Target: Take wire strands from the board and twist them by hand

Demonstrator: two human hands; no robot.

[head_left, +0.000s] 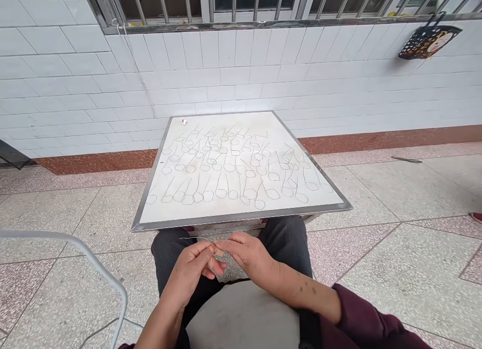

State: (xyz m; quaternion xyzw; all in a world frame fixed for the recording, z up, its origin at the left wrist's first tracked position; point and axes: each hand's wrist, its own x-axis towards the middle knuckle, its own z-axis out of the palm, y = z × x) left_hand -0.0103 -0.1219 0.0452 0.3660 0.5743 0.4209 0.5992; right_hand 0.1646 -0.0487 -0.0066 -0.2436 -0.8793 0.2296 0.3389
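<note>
Over my lap, my left hand (190,268) and my right hand (248,253) meet with their fingertips pinched together. A thin wire (192,238) sticks out to the left from between them, and both hands appear to grip it. Something small and tan shows at the fingertips; I cannot make out whether it is a separate piece or a finger wrap. Just beyond the hands stands a low table (241,219) with a white top and a grey metal edge. Many thin wire loops (259,204) with straight tails lie across it in uneven rows.
A small red and white object (184,122) sits at the table's far left corner. To my left curves a grey tube (101,268). Behind the table is a white tiled wall (233,78) with a barred window; a dotted bag (429,41) hangs at right. A thin rod (406,159) lies on the floor.
</note>
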